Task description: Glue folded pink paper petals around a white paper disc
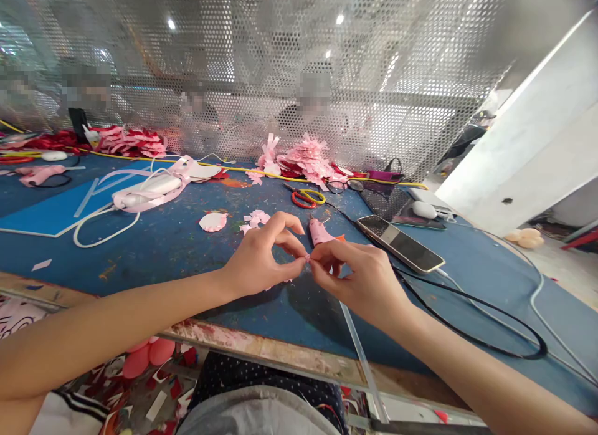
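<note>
My left hand [268, 251] and my right hand [357, 270] meet above the blue tabletop [168, 254]. Between their fingertips is a small pink piece [307, 258], mostly covered, perhaps paper or fabric. The right thumb and index finger pinch it; the left thumb tip meets it from the other side, with the left index finger arched above. Just behind the hands lies a pink glue gun [319, 231], and a long clear glue stick [362, 354] runs toward the table's front edge. Left of them are pink frilly cut pieces [255, 219] and a round white-and-pink disc [213, 222].
Behind are scissors [308, 199] with red and yellow handles and a pink strip pile [306, 161] against a perforated metal screen [233, 98]. A phone [402, 243] and black cable [490, 348] lie right. A white power strip [152, 192] sits left. People are visible beyond the screen.
</note>
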`<state>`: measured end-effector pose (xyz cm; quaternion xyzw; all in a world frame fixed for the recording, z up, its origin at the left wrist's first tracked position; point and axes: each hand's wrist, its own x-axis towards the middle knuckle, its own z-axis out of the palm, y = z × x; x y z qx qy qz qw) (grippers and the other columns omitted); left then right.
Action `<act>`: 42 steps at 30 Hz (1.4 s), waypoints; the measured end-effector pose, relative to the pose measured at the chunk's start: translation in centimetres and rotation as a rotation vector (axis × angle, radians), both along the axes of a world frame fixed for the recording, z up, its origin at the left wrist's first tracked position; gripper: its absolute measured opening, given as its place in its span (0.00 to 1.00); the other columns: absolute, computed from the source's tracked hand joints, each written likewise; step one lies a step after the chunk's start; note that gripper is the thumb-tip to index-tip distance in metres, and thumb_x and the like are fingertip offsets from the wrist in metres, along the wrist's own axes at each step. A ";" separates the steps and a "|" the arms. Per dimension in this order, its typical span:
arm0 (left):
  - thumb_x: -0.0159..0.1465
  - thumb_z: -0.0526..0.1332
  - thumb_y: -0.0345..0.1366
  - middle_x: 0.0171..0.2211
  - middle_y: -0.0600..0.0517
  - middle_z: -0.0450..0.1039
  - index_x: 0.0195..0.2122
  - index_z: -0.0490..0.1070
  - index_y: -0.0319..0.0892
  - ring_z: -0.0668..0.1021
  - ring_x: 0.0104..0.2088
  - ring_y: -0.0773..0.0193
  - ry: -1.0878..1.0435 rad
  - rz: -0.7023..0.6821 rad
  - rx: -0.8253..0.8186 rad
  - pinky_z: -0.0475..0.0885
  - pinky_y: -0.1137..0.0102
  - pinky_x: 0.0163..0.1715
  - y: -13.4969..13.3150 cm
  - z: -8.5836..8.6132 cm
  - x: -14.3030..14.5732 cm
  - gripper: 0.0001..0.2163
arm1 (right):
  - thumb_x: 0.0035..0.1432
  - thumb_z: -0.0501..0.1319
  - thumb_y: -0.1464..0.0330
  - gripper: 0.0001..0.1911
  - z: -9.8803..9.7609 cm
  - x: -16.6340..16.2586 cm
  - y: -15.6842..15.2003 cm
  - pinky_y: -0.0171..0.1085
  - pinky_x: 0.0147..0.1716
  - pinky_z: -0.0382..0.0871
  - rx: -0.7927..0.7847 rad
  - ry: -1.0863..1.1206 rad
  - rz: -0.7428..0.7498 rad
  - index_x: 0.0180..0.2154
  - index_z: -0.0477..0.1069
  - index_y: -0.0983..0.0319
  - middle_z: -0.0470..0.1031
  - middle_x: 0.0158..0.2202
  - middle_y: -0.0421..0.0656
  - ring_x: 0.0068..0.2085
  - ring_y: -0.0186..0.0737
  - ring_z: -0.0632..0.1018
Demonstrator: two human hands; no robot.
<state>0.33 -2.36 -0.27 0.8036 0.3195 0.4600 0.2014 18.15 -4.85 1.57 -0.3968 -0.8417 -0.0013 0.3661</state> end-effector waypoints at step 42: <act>0.60 0.60 0.30 0.32 0.57 0.78 0.43 0.57 0.46 0.77 0.34 0.65 0.372 -0.162 -0.031 0.68 0.71 0.35 3.7 1.1 -2.7 0.13 | 0.55 0.57 0.68 0.02 1.0 2.7 2.5 0.34 0.31 0.64 0.033 -0.221 -0.156 0.33 0.64 0.59 0.73 0.31 0.41 0.32 0.38 0.73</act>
